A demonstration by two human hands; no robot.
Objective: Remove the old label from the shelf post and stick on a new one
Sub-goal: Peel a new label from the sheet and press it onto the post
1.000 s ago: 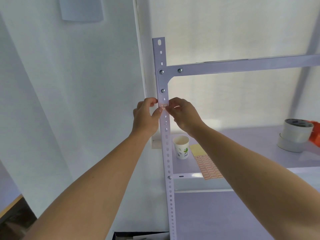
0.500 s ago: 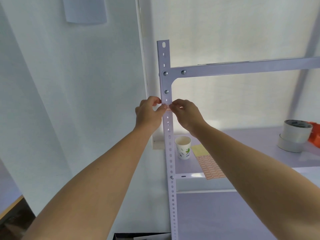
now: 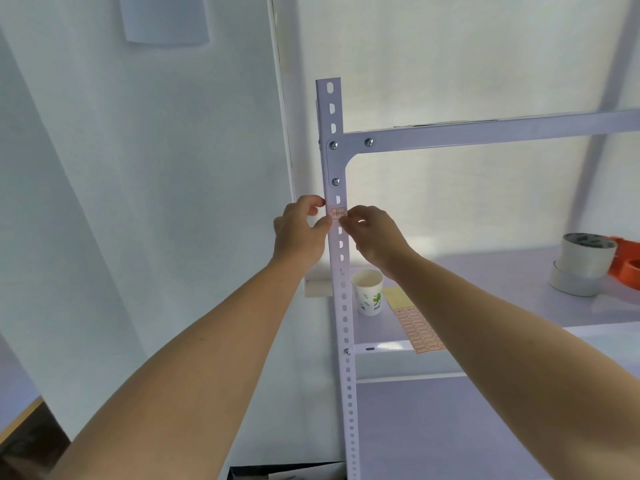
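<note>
A small white label (image 3: 338,212) with a red border and a handwritten mark sits on the front of the white perforated shelf post (image 3: 343,299), just below the corner bracket. My left hand (image 3: 300,232) has curled fingers; its thumb tip and forefinger pinch the post's left edge beside the label. My right hand (image 3: 374,235) is on the other side, and its thumb and forefinger pinch the label's right end at the post's edge. A sheet of orange-bordered labels (image 3: 417,329) lies on the shelf (image 3: 519,271) below.
A paper cup (image 3: 368,292) stands on the shelf by the post, with a yellow sheet (image 3: 397,296) behind the labels. Stacked white tape rolls (image 3: 581,263) and an orange tape dispenser (image 3: 627,265) sit at the right. An upper shelf rail (image 3: 502,131) runs rightward.
My thumbs, which covered the label half a second ago, have slid apart to its left and right ends, so its face shows. The view has shifted slightly.
</note>
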